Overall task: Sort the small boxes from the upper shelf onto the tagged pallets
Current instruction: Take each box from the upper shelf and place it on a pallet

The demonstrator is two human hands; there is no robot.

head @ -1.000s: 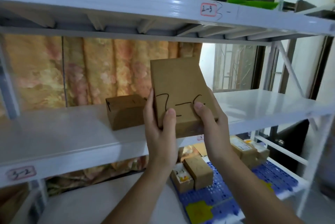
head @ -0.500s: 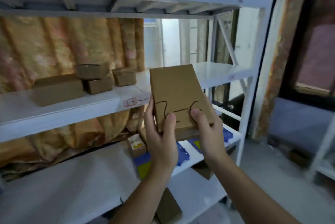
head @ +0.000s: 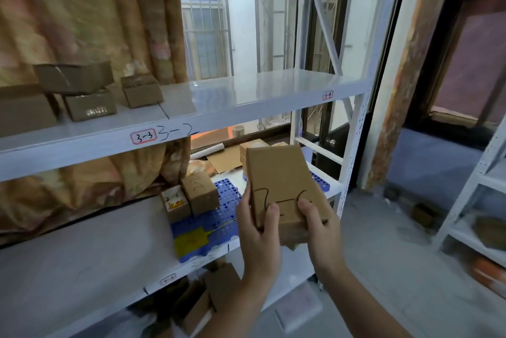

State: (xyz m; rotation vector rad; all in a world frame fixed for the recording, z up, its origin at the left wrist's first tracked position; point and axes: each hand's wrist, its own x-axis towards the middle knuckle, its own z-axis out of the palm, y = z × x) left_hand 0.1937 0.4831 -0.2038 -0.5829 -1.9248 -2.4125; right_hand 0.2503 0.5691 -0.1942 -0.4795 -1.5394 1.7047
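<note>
Before the white shelf rack (head: 246,102), both hands gripped a flat cardboard box (head: 279,179) by its lower end: left hand (head: 258,239) and right hand (head: 321,233), thumbs curled over its marked face. Box was held above the blue pallet (head: 219,217), near that shelf's front edge.

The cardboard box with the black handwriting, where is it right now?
Head view, centre-right: the handwritten cardboard box is held by the left hand and right hand, in front of the blue pallet.

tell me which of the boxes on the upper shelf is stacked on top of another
The wide flat box at the left of the upper shelf. It lies on the smaller box, while the small box to the right stands alone.
</note>
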